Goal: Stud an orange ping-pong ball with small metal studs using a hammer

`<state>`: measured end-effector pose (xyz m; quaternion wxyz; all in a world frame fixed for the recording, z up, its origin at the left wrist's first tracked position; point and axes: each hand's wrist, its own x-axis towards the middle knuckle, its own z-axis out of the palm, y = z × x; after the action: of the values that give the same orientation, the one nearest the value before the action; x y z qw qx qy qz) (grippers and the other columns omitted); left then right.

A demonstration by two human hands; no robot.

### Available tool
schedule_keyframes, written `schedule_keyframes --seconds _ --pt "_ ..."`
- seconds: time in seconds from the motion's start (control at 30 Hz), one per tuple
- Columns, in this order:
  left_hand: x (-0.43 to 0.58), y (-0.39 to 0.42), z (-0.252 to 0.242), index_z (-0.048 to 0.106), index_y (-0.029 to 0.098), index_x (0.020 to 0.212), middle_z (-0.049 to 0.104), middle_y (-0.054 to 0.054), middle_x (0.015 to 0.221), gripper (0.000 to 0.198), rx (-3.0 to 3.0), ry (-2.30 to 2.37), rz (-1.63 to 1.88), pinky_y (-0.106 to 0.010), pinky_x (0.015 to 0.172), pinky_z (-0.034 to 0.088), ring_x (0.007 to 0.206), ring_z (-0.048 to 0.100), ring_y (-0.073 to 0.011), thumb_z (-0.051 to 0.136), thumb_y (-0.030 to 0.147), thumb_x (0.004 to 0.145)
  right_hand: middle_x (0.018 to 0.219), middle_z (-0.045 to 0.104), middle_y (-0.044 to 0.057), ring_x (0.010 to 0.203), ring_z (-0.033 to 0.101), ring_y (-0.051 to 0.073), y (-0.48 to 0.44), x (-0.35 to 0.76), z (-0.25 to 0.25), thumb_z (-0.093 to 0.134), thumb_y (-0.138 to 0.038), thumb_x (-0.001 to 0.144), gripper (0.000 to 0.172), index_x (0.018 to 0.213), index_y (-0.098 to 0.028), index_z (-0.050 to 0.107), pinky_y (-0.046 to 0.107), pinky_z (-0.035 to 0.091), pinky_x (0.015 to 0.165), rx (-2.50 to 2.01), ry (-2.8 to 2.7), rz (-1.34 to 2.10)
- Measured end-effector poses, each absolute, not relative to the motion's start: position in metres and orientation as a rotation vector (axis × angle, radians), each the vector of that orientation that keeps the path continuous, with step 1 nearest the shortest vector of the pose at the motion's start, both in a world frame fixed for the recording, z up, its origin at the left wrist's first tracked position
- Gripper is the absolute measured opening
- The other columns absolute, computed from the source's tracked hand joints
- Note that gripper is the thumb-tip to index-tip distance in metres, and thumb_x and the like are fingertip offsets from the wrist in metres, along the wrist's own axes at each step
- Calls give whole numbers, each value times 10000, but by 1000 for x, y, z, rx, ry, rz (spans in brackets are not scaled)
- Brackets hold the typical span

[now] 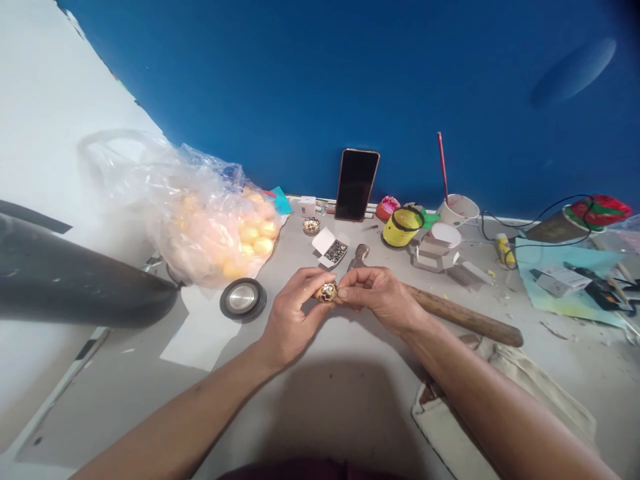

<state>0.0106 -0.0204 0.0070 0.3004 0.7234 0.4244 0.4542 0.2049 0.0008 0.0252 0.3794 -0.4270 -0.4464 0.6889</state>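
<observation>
The left hand [293,320] has a closed grip on a small, rounded, yellow-gold object with dark patches and shiny metallic spots [327,292], held between thumb and fingers above the table [320,393]. The right hand [377,293] meets that object at its 3 o'clock side, its thumb and index finger pinched together there; whether a tiny piece sits in that pinch cannot be told. Taking the held object as the clock's centre, a small open white cardboard box of dark and silvery metal studs [337,255] lies near at 12 o'clock. A second small, rounded, gold-and-dark spotted object [311,226] rests between 11 and 12, just beyond the box. A hammer with a dark metal head and brown wooden handle [465,317] has its head between 1 and 2, and the handle runs behind the right hand to end between 3 and 4. A beige cloth item [535,387] lies at 4, partly under the right forearm. At 9 sits a round black disc with a silvery centre [243,299]; at 10, a clear plastic bag of yellow-orange balls [215,220]. A dark-screened phone [357,185] leans upright against the blue wall [300,93] between 12 and 1, and a yellow cup with a black rim [401,230] stands at 2.
</observation>
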Motion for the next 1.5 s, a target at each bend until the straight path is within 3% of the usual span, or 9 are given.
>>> schedule_keyframes --seconds 0.23,1.0,1.5 --pt "11 -21 7 718 244 1187 683 -108 1154 271 1850 1120 1203 -347 933 553 1062 671 -232 690 279 920 725 739 39 613 579 117 1 205 23 901 -391 653 269 751 -175 774 253 432 577 -1102 -1138 1764" --pt "12 -25 10 735 219 1093 692 -88 1084 214 1872 1178 1211 -292 833 570 942 675 -192 732 234 880 661 700 27 577 527 106 -4 195 28 792 -301 659 172 711 -149 732 239 403 533 -1296 -1228 1628" --pt "14 -23 17 762 175 1107 721 -79 1103 358 1372 1024 1106 -289 841 594 938 701 -201 834 231 761 640 669 -8 561 561 95 0 208 30 825 -423 749 319 760 -177 622 209 440 525 -1129 -1338 1736"
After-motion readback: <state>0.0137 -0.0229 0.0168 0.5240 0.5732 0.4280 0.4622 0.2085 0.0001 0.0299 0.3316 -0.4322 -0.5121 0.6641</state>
